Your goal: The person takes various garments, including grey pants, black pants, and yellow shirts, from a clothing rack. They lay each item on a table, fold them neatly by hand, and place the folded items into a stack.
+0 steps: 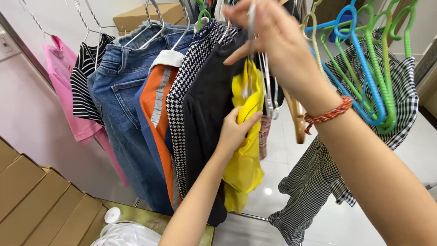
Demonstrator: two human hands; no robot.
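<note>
My left grip [236,130] pinches yellow garment [246,159], hanging long-axis down; right grip [268,41] directly above, closed on its hanger top [251,23]

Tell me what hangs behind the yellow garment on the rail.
Behind the yellow garment, gripped by the left hand, a strip of plaid fabric shows, along with a wooden hanger. The rest of the plaid piece is covered, so its kind is unclear.

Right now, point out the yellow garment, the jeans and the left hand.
yellow garment [243,168], head view, on its lower hanging cloth.
jeans [119,86], head view, on the upper denim front.
left hand [236,130], head view, on the back of the hand gripping the yellow cloth.
</note>
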